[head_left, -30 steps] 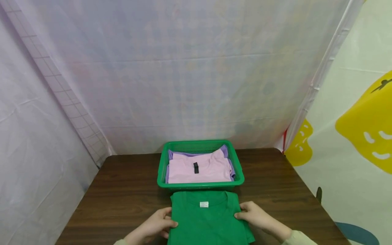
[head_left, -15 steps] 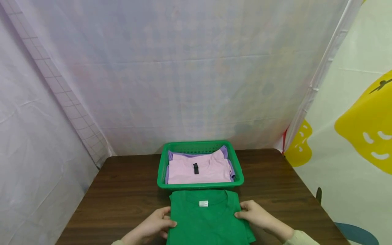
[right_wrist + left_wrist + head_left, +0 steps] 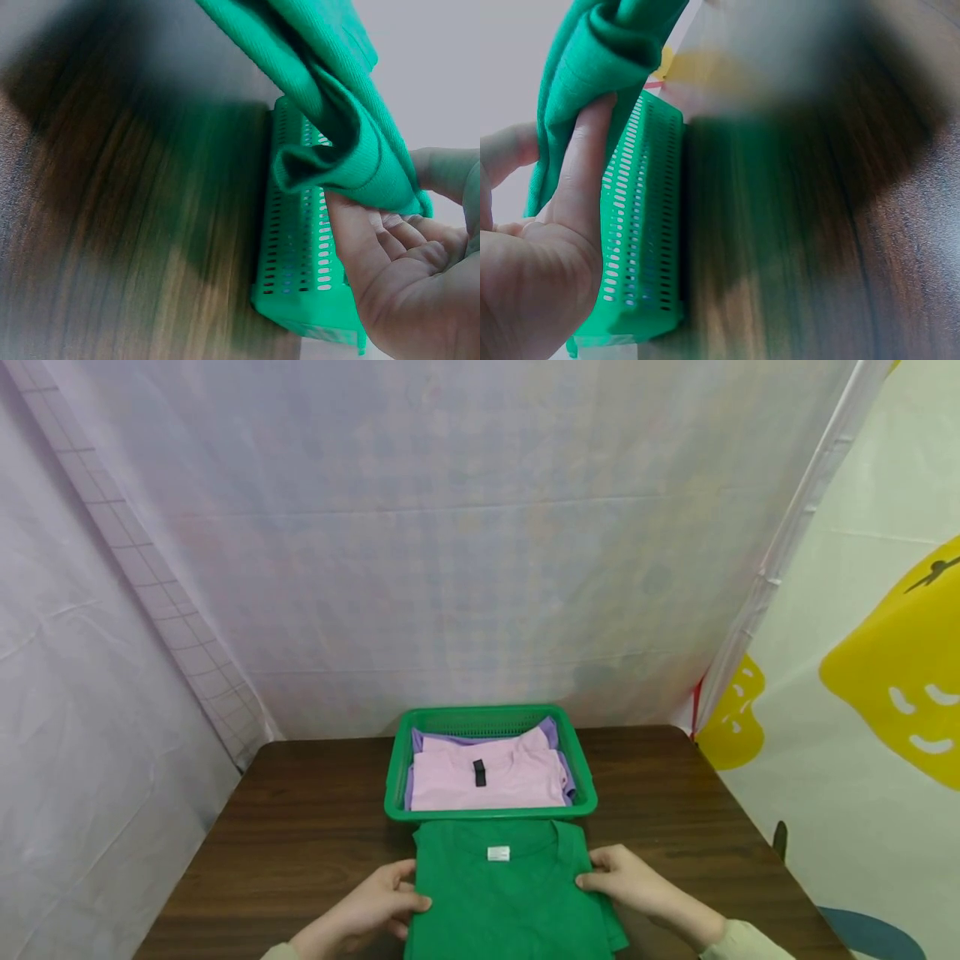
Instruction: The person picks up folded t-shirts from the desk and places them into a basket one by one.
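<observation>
A folded green T-shirt [image 3: 502, 902] with a white neck label spans the space between both hands at the near side of the table. My left hand [image 3: 378, 906] pinches its left edge, thumb on top and fingers underneath. On the opposite edge, my right hand [image 3: 630, 889] grips the cloth the same way. Both wrist views show the folded layers of the green T-shirt [image 3: 592, 75] raised off the table. Just beyond it stands a green plastic basket [image 3: 392, 777], which holds a folded pink T-shirt [image 3: 450, 781] with a black label. Purple cloth [image 3: 551, 731] shows beneath the pink one.
The dark wood-grain table [image 3: 315, 810] extends to both sides of the basket. Behind it hangs a pale curtain [image 3: 480, 568], with another white sheet [image 3: 82, 693] at the left. A curtain with yellow lemon prints [image 3: 907, 668] hangs along the right.
Both hands have moved slightly forward with the green T-shirt, so its collar edge now reaches the basket's near rim in the head view. The basket and its clothes have not moved.
</observation>
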Demonstrator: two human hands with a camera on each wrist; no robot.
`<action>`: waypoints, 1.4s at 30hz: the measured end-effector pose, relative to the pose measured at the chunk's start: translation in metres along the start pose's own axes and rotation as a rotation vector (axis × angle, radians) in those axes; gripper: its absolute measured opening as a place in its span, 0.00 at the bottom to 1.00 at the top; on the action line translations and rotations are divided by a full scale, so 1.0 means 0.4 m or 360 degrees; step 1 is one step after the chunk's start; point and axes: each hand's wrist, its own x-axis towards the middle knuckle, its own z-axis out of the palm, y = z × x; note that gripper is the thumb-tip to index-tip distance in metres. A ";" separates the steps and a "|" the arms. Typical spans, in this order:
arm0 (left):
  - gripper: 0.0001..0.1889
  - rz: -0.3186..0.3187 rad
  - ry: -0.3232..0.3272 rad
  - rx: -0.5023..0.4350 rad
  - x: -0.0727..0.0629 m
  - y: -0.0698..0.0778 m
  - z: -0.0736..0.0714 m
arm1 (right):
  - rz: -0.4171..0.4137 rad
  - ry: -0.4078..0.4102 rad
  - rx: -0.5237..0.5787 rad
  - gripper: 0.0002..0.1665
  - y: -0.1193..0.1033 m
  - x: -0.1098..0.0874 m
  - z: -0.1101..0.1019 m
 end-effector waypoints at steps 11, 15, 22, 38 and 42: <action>0.28 0.0006 0.0010 0.0016 -0.009 0.021 0.002 | 0.0012 0.0002 -0.0025 0.12 -0.020 -0.006 -0.002; 0.28 0.0013 -0.0007 0.0001 -0.016 0.034 0.003 | 0.0008 -0.0014 0.0006 0.12 -0.026 -0.009 -0.006; 0.29 0.0033 -0.0047 -0.0044 -0.016 0.048 -0.003 | 0.0031 -0.0007 0.0000 0.11 -0.042 -0.006 -0.013; 0.31 0.0086 -0.0094 -0.0072 0.000 0.070 -0.017 | -0.0004 0.0012 0.0020 0.14 -0.058 0.015 -0.033; 0.31 0.0086 -0.0090 -0.0097 0.009 0.067 -0.023 | 0.0006 0.0031 0.0016 0.14 -0.056 0.025 -0.036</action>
